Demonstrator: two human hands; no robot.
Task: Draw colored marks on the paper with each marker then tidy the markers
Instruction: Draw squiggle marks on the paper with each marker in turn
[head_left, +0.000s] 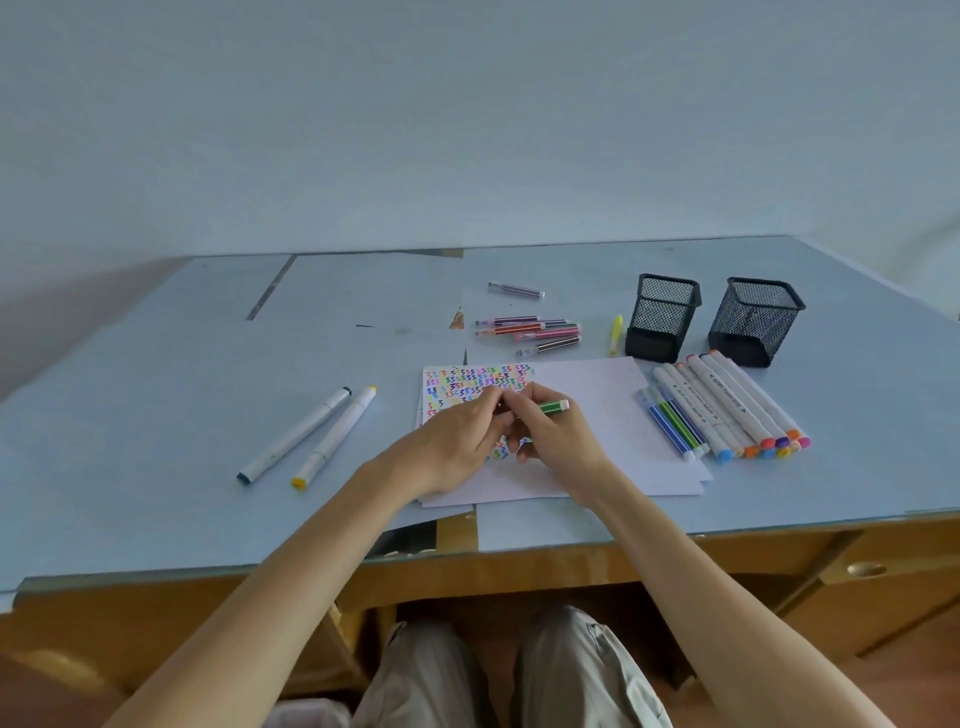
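Observation:
A green marker (549, 407) lies level above the white paper (613, 415). My right hand (553, 435) grips its barrel, and my left hand (457, 439) pinches its left end, which the fingers hide. The paper's left part carries rows of small colored squiggles (467, 382). A row of white markers with colored caps (737, 410) and several thin striped markers (672, 423) lie to the right of the paper. More thin markers (530, 330) lie behind the paper.
Two black mesh pen holders (662, 317) (753, 322) stand at the back right. A yellow marker (616, 332) lies beside the left holder. Two white markers (311, 434) lie on the blue table top (156, 415) to the left. The table's front edge runs near my forearms.

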